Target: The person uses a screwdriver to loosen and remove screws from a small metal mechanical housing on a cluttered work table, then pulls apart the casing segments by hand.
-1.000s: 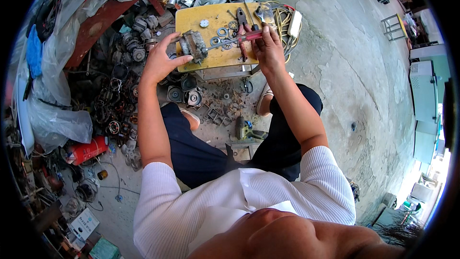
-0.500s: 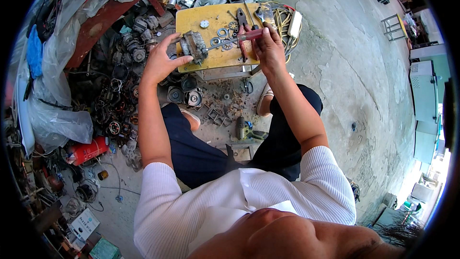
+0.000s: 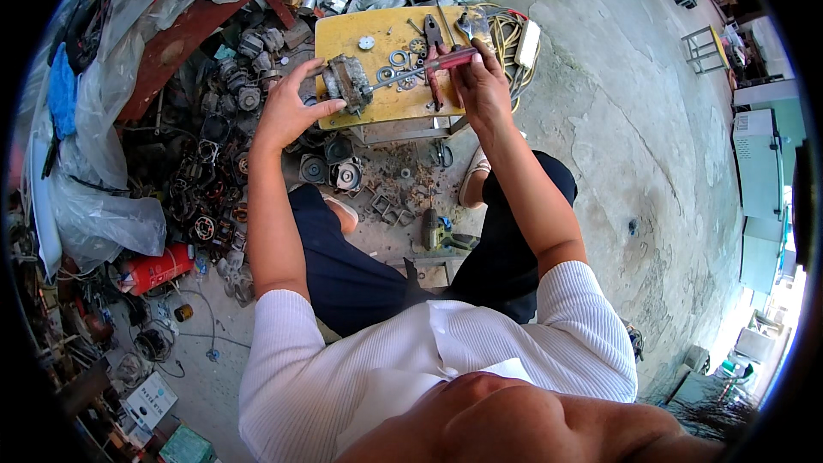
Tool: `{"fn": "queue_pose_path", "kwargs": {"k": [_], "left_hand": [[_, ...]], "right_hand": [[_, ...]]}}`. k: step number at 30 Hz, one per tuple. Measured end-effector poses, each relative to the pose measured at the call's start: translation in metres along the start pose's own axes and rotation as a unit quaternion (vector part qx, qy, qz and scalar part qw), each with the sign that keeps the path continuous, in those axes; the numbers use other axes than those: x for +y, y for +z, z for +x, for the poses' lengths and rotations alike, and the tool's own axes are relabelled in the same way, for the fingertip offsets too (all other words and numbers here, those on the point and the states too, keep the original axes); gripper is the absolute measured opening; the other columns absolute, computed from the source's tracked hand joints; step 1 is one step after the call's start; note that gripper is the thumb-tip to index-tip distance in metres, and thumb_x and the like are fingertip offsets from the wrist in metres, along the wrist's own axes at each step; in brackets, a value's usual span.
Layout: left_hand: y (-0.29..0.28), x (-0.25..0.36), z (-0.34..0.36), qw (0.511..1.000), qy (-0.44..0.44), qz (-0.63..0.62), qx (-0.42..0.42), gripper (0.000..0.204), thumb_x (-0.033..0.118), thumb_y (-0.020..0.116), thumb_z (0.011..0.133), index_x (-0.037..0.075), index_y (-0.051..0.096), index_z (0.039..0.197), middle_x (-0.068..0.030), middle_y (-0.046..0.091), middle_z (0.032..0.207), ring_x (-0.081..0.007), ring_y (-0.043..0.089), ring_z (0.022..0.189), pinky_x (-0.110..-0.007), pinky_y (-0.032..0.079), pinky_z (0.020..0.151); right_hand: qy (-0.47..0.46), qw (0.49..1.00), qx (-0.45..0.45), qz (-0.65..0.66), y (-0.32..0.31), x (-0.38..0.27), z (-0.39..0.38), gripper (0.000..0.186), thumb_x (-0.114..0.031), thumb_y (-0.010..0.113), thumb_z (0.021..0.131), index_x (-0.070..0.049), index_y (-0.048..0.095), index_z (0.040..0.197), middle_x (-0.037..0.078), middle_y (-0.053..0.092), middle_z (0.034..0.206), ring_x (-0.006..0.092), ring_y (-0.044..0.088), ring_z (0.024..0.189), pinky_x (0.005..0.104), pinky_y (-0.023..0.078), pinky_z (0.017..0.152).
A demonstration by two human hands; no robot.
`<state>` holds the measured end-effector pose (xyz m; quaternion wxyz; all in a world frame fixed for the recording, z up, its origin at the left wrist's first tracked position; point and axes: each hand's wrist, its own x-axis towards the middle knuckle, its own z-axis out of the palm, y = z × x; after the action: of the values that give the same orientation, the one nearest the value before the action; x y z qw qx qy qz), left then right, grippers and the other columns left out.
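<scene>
A grey, dirty electric motor (image 3: 350, 84) lies at the left side of a small yellow table (image 3: 339, 32). My left hand (image 3: 290, 110) steadies it from the left, thumb at its near edge and fingers at its far side. My right hand (image 3: 485, 93) grips a screwdriver (image 3: 452, 59) by its red handle. The metal shaft runs leftward, and its tip meets the motor's right side. Just beyond the shaft are metal rings and bearings (image 3: 399, 57). Pliers with red handles (image 3: 432, 77) lie partly under the screwdriver.
A small white disc (image 3: 366, 42) lies on the table; a coiled cable with a white power strip (image 3: 528, 43) hangs at its right. Motor parts (image 3: 210, 154) crowd the floor on the left. A cordless drill (image 3: 446, 234) lies between my feet.
My right hand's fingers have shifted around the screwdriver handle, which sits slightly differently. My left hand and the motor stay put.
</scene>
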<state>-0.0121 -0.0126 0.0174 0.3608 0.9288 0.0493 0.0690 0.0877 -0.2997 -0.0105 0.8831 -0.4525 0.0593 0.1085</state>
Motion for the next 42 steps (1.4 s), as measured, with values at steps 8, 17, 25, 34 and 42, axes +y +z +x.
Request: {"fn": "queue_pose_path", "kwargs": {"k": [8, 17, 25, 34, 42], "left_hand": [[0.000, -0.001, -0.001, 1.000, 0.005, 0.008, 0.005, 0.079, 0.037, 0.086, 0.065, 0.011, 0.055, 0.133, -0.0155, 0.063, 0.126, -0.0332, 0.056, 0.120, -0.041, 0.040, 0.103], [0.001, -0.002, 0.000, 1.000, 0.012, -0.004, 0.005, 0.078, 0.037, 0.086, 0.065, 0.011, 0.055, 0.132, -0.0161, 0.063, 0.125, -0.0336, 0.056, 0.120, -0.042, 0.041, 0.102], [0.000, 0.002, -0.001, 1.000, -0.002, 0.005, 0.001, 0.078, 0.038, 0.086, 0.066, 0.012, 0.055, 0.133, -0.0157, 0.062, 0.126, -0.0336, 0.055, 0.120, -0.042, 0.041, 0.102], [-0.001, 0.001, -0.003, 1.000, 0.005, 0.001, 0.003, 0.077, 0.037, 0.086, 0.066, 0.011, 0.055, 0.132, -0.0154, 0.063, 0.126, -0.0334, 0.056, 0.120, -0.041, 0.040, 0.103], [-0.001, 0.003, -0.002, 1.000, 0.008, 0.003, 0.002, 0.077, 0.037, 0.086, 0.066, 0.011, 0.055, 0.132, -0.0160, 0.062, 0.126, -0.0331, 0.056, 0.120, -0.041, 0.040, 0.103]], "right_hand": [[0.010, 1.000, 0.023, -0.001, 0.008, -0.001, -0.002, 0.035, -0.017, 0.048, 0.103, -0.005, 0.046, 0.135, 0.012, 0.059, 0.118, 0.0231, 0.059, 0.115, 0.0334, 0.048, 0.099], [-0.001, 1.000, -0.015, 0.020, -0.003, 0.005, 0.003, 0.037, -0.019, 0.052, 0.101, -0.011, 0.046, 0.137, 0.006, 0.059, 0.121, 0.0179, 0.057, 0.119, 0.0312, 0.047, 0.098], [-0.012, 1.000, 0.013, -0.024, -0.008, 0.010, 0.007, 0.035, -0.018, 0.049, 0.103, -0.007, 0.045, 0.136, 0.010, 0.058, 0.123, 0.0210, 0.058, 0.118, 0.0312, 0.046, 0.099], [-0.002, 1.000, 0.010, -0.012, 0.005, 0.001, -0.002, 0.037, -0.017, 0.047, 0.103, -0.002, 0.042, 0.137, 0.015, 0.054, 0.128, 0.0267, 0.059, 0.117, 0.0354, 0.046, 0.105], [-0.017, 0.997, -0.070, 0.035, -0.010, 0.009, 0.009, 0.044, -0.021, 0.053, 0.101, -0.008, 0.041, 0.142, 0.014, 0.051, 0.135, 0.0283, 0.054, 0.125, 0.0352, 0.047, 0.102]]}}
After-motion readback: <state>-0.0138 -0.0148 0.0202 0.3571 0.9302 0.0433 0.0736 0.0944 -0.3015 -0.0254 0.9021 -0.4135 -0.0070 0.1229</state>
